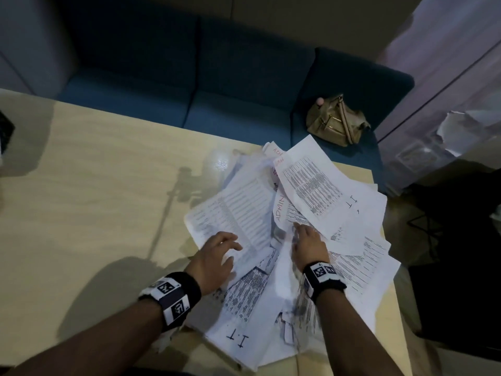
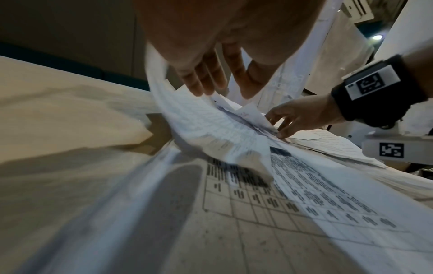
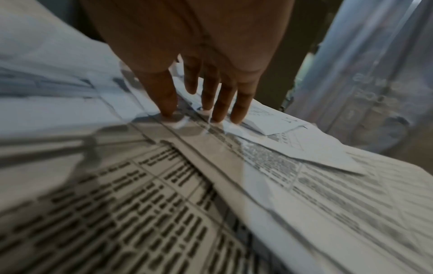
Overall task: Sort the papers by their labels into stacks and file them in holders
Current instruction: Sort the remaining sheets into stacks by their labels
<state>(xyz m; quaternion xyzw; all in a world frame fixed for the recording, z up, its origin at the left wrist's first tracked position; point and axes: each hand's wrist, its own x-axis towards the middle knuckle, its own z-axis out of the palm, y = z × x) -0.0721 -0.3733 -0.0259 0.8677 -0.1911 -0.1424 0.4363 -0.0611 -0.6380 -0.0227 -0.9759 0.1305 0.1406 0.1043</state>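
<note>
A messy pile of papers (image 1: 311,240) lies on the right part of a pale wooden table (image 1: 95,185). The sheets are thin and white, with dark printed grids, and some are creased and curled. Nearest, one sheet (image 1: 238,321) reads "I.T" in black pen. The left hand (image 1: 217,256) rests on a curled sheet (image 1: 238,213) with its fingers spread and fairly straight, gripping nothing. The right hand (image 1: 309,244) lies flat with straight fingers pressing into the middle of the pile. Just past it a folded slip (image 1: 280,210) says "ADMIN" in red, partly hidden. Another "I.T" sheet (image 1: 317,185) lies on top farther back. Much of the print is too blurred to read. Behind the table sits a blue sofa (image 1: 189,85) with a soft tan bag (image 1: 336,120) on it.
</note>
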